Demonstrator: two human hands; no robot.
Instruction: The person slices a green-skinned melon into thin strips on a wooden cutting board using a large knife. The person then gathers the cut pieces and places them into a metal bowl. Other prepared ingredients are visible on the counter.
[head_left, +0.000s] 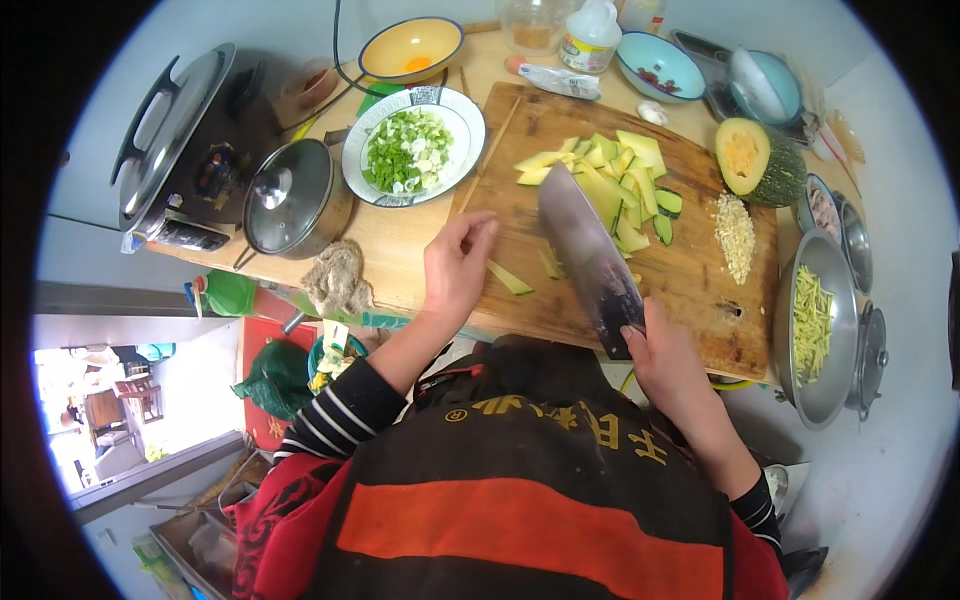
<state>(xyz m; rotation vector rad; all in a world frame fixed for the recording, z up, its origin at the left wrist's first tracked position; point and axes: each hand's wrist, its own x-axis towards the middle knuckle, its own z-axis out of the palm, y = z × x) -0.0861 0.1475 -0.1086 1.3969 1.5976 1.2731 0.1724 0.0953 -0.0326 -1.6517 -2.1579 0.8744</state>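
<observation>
My right hand (671, 360) grips a Chinese cleaver (589, 255) by the handle end, its blade slanting up and left over the wooden cutting board (697, 315). My left hand (459, 262) hovers by the board's left edge, fingers curled in towards the thumb, with nothing visible in them. Just right of it lies a thin slice of green-skinned squash (511, 277). Partly behind the blade rests a heap of pale squash slices (600, 176). Small green-skinned offcuts (665, 217) sit beside the heap. Chopped garlic (735, 236) forms a pile on the board's right side.
A halved squash (742, 157) sits at the board's far right corner. On the right, a steel bowl (840, 330) holds squash strips. To the left are a plate of chopped scallions (469, 124), a lidded pot (289, 199) and a rag (335, 277). Bowls (679, 56) stand behind.
</observation>
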